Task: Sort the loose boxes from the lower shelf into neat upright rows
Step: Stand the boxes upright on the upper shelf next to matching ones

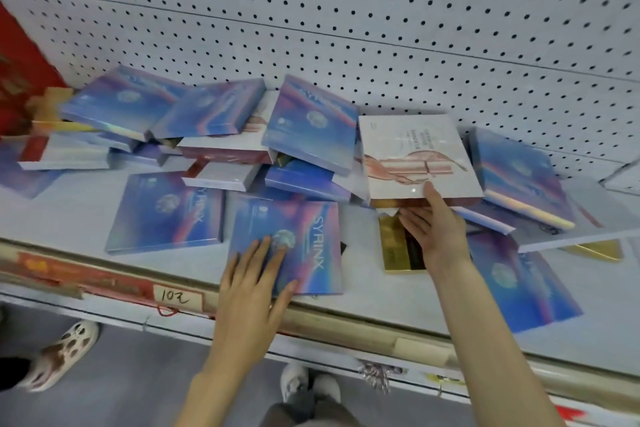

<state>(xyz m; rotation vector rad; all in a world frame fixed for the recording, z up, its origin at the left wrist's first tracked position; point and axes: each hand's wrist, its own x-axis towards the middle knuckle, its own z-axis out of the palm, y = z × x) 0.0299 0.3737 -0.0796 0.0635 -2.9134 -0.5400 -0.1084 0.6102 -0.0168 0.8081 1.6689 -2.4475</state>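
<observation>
Fingers (pixel 258 255) flat, left hand (pixel 249 291) on blue box (pixel 311 236); right hand (pixel 436 232) pinches white box (pixel 412 149) (thumb atop).

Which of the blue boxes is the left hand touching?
The blue box lying flat at the front edge of the shelf, its SYRINX lettering plain to read. The left hand rests flat on it and touches no other blue one.

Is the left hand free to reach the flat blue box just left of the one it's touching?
Probably yes. The left hand only rests flat on its blue SYRINX box, and the neighbouring flat blue box lies uncovered beside it, nothing between them.
</observation>
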